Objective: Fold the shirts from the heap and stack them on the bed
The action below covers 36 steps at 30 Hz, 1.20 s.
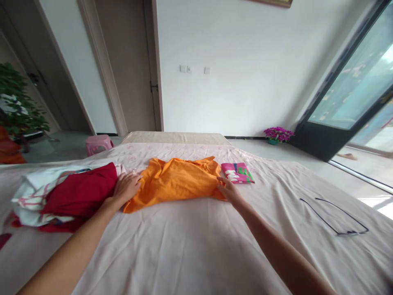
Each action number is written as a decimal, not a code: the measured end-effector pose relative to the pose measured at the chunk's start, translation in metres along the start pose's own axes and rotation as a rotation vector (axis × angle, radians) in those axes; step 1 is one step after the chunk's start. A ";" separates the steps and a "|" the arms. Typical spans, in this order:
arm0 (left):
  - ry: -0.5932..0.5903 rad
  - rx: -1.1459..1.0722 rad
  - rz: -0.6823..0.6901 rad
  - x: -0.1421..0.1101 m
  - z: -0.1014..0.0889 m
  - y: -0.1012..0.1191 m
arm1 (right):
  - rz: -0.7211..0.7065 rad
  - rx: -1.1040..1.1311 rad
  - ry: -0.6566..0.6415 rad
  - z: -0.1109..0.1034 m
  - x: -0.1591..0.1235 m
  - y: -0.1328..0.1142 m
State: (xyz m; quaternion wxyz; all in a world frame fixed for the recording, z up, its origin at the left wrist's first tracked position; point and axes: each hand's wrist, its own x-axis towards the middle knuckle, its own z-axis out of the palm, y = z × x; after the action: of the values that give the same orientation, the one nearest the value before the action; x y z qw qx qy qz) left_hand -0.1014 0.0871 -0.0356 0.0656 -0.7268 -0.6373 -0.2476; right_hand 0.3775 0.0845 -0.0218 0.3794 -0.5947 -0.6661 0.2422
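Pale sheet [178, 246] lay under orange cloth [181, 180] — left grip [127, 187] and right grip [229, 190] touched its ends — could not tell if either pinched.

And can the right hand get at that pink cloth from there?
Probably yes: the right hand rests at the edge of the orange cloth, and the pink cloth lies close beside that hand, with nothing seen on top.

1. Here's my left hand [127, 187], bare and slender-fingered.
2. Now my left forearm [73, 246]: slim, smooth, bare along everything that shows.
3. Across to my right hand [230, 191], bare too!
4. And my right forearm [276, 241], long, bare, tapering.
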 end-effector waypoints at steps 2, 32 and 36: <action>-0.026 0.057 0.059 -0.014 0.010 -0.010 | -0.102 -0.292 -0.021 0.006 -0.015 0.014; 0.035 -0.001 -0.019 -0.013 -0.001 -0.015 | -0.143 -0.439 -0.063 0.001 -0.032 0.017; -0.054 -0.092 -0.031 -0.040 0.019 0.010 | 0.048 -0.349 0.198 -0.035 0.001 0.037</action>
State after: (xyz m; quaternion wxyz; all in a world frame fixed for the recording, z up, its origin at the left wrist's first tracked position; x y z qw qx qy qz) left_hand -0.0890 0.0575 -0.0676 0.0113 -0.7253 -0.6381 -0.2580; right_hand 0.4278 0.0873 -0.0296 0.3284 -0.6879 -0.6432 0.0724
